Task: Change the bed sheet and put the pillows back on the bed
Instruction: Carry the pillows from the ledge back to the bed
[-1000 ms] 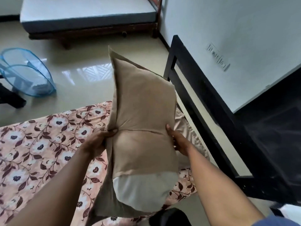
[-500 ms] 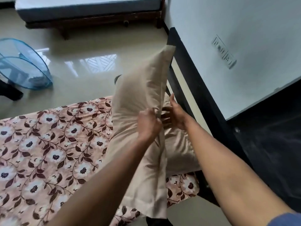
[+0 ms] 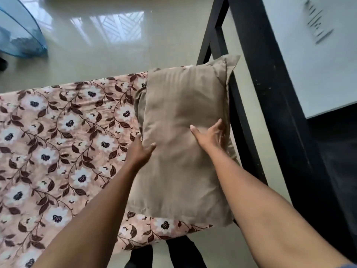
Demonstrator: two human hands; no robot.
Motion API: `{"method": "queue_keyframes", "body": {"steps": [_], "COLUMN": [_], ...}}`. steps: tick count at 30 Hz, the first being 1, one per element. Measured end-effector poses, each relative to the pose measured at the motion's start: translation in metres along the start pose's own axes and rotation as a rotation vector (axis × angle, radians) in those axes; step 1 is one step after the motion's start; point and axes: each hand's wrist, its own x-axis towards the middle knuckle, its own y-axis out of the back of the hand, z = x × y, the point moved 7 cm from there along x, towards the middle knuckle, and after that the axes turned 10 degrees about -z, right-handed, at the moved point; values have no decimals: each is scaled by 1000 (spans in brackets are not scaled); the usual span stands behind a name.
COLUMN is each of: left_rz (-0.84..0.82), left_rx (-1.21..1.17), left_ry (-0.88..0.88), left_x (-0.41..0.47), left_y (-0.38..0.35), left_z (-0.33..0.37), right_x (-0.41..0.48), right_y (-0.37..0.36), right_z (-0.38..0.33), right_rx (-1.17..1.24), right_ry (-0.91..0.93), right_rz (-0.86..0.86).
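Lying flat at the right end of the bed, the tan pillow [image 3: 181, 117] rests on the floral bed sheet [image 3: 63, 132] just beside the black bed frame [image 3: 270, 93], stacked on a second tan pillow [image 3: 139, 101] whose edge shows at its left. The right hand [image 3: 210, 136] rests on top of it with fingers [image 3: 218, 126] straight and spread, gripping nothing. The left hand [image 3: 141, 151] touches its left edge, fingers relaxed and open, thumb on the cover.

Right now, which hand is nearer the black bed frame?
Right. The right hand rests on the pillow near its edge beside the black bed frame; the left hand touches the pillow at its opposite edge, farther off.
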Motion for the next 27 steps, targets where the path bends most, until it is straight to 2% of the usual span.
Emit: {"method": "queue_keyframes", "body": {"steps": [2,4,9,11,14,16,18,20,24,27], "left_rz": [-72,-169,-87,15,55,-42,-134,-138,-40,-79], "left_rx": [-253,-462,-854,-855,-678,-507,-407,-367,-589,-879], "left_ry": [43,68,53,-6,-71,7,76,121,136,187], "left_x": [8,9,-5,-18,-43,-45,-42,-30,33,76], "left_y": [-8,-30,-38,-32,-39,-65,-86,-89,-62,-56], "left_z": [-27,-43,-46,-35,-18,-22,-31,-37,-57,-62], "right_x": [14,26,36,39,47,50,54,59,72,85], "right_y": [6,10,33,52,64,54,35,24,26,23], "right_z": [13,17,-34,-46,-36,-18,-8,-2,13,24], "right_rx": [89,120,404,377,-36,-218,-275,-280,-192,-85], "right_ry": [-67,-127,207,240,82,-43,-44,-20,-9,-14], "right_rz": [108,112,-28,-43,32,-1,-72,-82,-49,-54]}}
